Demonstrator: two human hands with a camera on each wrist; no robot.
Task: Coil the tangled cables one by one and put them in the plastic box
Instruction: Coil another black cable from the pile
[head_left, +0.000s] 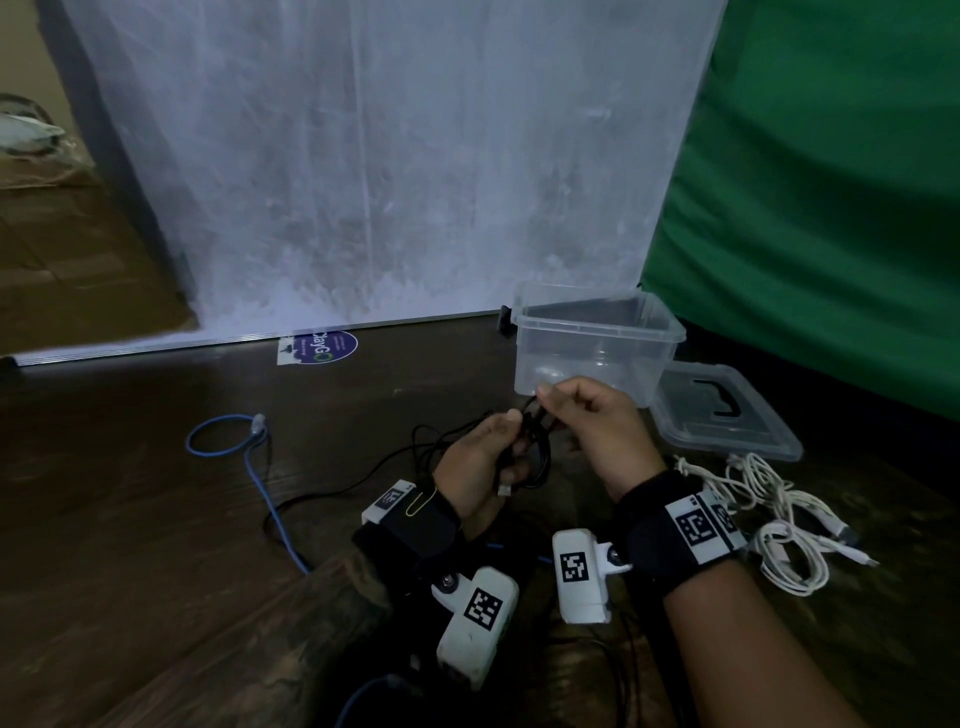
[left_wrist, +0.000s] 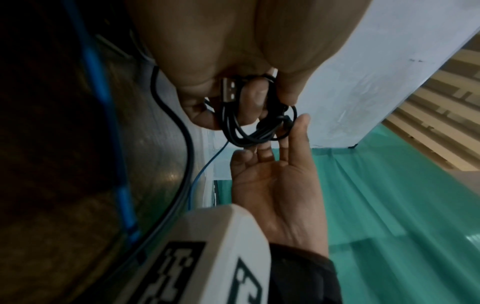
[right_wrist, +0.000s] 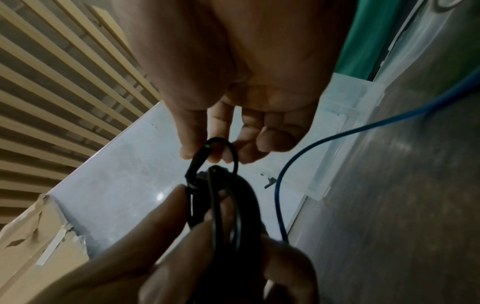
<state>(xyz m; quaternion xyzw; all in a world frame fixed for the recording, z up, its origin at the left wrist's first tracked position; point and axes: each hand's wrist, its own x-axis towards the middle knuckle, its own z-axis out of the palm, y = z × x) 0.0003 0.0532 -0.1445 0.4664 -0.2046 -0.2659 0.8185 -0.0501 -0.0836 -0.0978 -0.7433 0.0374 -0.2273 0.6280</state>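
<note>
The black USB cable (head_left: 527, 447) sits coiled in my left hand (head_left: 475, 467), fingers curled round its loops, while my right hand (head_left: 592, 426) pinches one end loop at thumb and fingertips. Just beyond my hands stands the clear plastic box (head_left: 592, 317), its lid (head_left: 727, 415) to the right. White cables (head_left: 779, 519) lie tangled beside my right wrist; a blue network cable (head_left: 249, 457) trails left on the dark wooden floor (head_left: 130, 467).

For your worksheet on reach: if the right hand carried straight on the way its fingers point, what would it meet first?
Most likely the black cable coil it already pinches, then the left hand holding that coil. Depth is hard to judge.
</note>
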